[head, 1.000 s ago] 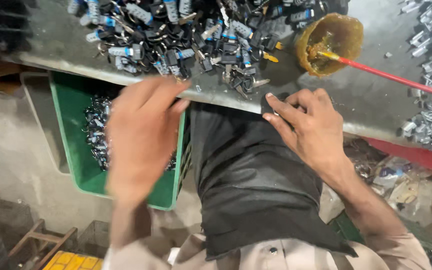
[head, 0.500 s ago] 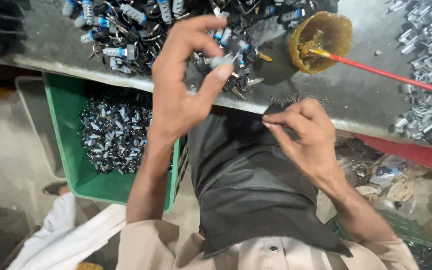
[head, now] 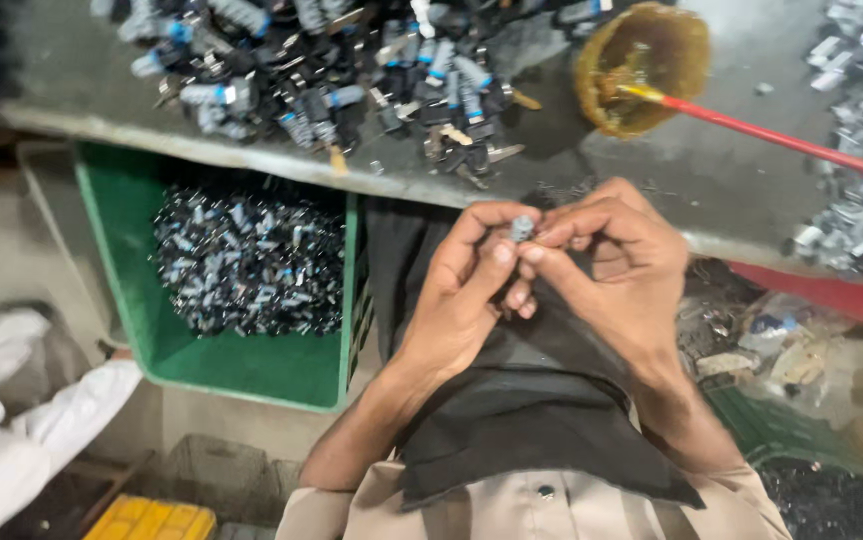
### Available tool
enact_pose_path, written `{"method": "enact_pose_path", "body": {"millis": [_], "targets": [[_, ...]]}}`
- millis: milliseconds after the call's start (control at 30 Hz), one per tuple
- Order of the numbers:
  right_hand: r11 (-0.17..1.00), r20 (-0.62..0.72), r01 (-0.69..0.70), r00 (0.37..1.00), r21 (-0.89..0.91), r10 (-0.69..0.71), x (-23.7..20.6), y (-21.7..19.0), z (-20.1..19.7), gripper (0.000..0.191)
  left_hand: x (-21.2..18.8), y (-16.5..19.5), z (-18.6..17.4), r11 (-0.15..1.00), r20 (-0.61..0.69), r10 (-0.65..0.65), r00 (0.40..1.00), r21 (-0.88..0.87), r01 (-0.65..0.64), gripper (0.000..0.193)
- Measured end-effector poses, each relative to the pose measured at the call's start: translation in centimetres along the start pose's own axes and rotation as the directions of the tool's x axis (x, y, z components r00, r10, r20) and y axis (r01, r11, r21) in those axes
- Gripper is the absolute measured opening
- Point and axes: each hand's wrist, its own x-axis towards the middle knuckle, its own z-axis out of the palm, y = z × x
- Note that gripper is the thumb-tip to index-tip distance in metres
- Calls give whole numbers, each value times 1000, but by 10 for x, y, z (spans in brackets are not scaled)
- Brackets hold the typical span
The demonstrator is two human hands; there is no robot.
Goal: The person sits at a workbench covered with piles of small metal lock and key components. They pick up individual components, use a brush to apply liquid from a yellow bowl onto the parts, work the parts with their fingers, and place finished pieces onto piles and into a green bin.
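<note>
Below the bench edge [head: 252, 160], both hands [head: 542, 265] pinch one small grey part [head: 522, 228] beside the green bin [head: 242, 365].

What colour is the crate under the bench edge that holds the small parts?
Green: the crate, seen in the head view, left of the left hand.

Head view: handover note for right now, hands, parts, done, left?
Left hand and right hand: both meet over the lap in a fingertip grip on one small grey-and-black metal part.
Loose pile of the same black, grey and blue parts lies on the grey metal bench.
Green plastic crate below the bench edge holds many similar parts.
Amber bowl with red-handled brush sits on the bench.
Done: crate partly filled. Left: the bench pile.
</note>
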Motion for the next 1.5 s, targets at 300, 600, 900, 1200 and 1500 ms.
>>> {"method": "enact_pose_path", "body": {"millis": [300,600,900,1200,1500], "targets": [[994,-19,-82,996,70,84,-2,-13,3,20,-3,4,-6,993,1,-28,1000,117,28,30],[965,74,-61,996,256,43,-3,5,-10,29,-4,6,-8,982,98,-23,995,190,4,34],[975,-391,107,920,193,-23,3,12,-57,54,9,25,13,921,119,188,975,324,-218,24],[980,-476,201,861,-7,-180,10,1,-84,16,71,2,10,987,68,65,996,-149,-54,26],[938,-423,249,843,-240,-332,27,-20,-66,23,62,-7,7,975,111,-1,994,-223,26,25]]}}
